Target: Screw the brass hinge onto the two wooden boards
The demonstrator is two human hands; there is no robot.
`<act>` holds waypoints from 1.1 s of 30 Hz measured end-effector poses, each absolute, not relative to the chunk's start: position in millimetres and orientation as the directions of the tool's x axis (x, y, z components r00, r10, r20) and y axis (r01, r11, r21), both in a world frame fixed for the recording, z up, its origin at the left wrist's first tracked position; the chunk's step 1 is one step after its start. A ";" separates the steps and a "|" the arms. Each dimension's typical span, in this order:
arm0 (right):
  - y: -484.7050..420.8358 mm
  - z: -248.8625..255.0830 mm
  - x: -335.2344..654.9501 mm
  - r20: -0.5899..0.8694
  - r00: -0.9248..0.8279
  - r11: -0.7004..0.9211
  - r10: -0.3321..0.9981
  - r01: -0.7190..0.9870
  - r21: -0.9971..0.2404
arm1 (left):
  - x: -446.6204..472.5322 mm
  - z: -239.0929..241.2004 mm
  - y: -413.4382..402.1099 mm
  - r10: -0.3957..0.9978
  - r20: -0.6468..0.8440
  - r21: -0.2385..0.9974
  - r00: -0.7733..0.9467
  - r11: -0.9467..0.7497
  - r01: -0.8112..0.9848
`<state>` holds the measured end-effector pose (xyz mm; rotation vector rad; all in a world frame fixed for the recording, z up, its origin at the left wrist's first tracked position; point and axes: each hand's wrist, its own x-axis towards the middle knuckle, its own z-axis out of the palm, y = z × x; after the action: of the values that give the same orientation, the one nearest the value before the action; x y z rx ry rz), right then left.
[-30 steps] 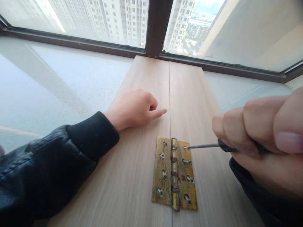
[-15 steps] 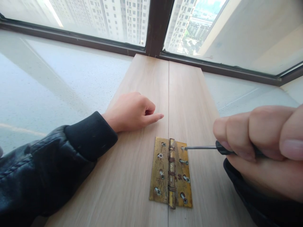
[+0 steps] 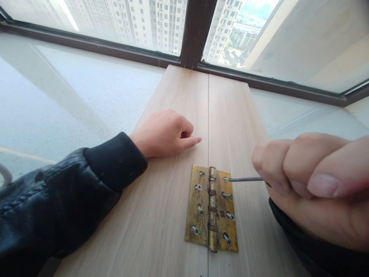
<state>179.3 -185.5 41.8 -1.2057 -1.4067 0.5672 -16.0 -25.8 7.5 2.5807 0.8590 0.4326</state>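
Note:
A worn brass hinge (image 3: 212, 209) lies across the seam between two pale wooden boards (image 3: 161, 215). Several cross-head screws stand in its holes, some tilted and standing proud. My right hand (image 3: 311, 173) is wrapped round a screwdriver (image 3: 248, 179), whose handle is mostly hidden in the fist. The screwdriver's tip meets the top screw (image 3: 227, 179) on the hinge's right leaf. My left hand (image 3: 167, 132) rests on the left board above the hinge, fingers curled in and thumb stretched toward the seam; nothing shows in it.
Behind the boards runs a dark window frame (image 3: 193, 38), with tall buildings beyond the glass. A pale speckled sill (image 3: 115, 84) extends on both sides of the boards. At the far left edge, a grey curved object (image 3: 5, 175) is partly visible.
My right hand has turned on the screwdriver and shifted left, covering more of its handle. The tip stays at the same screw. My left hand keeps its place; the view shifts slightly.

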 end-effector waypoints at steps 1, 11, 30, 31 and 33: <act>-181.8 40.0 173.9 0.536 0.168 0.486 0.827 0.265 -0.833 | -15.9 7.7 -25.9 0.624 0.163 0.452 0.764 -0.736 0.505; -176.3 36.0 165.1 0.497 0.342 0.441 0.798 0.233 -0.867 | -17.0 8.5 -26.5 0.625 0.151 0.455 0.766 -0.731 0.508; -160.3 61.0 165.9 0.149 -0.228 0.140 0.962 -0.056 -0.989 | -16.0 10.1 -28.0 0.636 0.130 0.446 0.761 -0.723 0.528; -162.4 58.0 165.8 0.197 -0.207 0.194 0.958 -0.036 -0.980 | -16.1 9.7 -27.8 0.633 0.135 0.442 0.762 -0.727 0.526; -167.2 51.2 167.4 0.291 -0.174 0.288 0.941 -0.045 -0.957 | -16.3 8.9 -27.5 0.629 0.145 0.434 0.764 -0.734 0.522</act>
<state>167.4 -167.2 51.2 -0.8836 -1.4502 1.1207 -16.3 -27.5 8.9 2.5900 0.8794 0.4012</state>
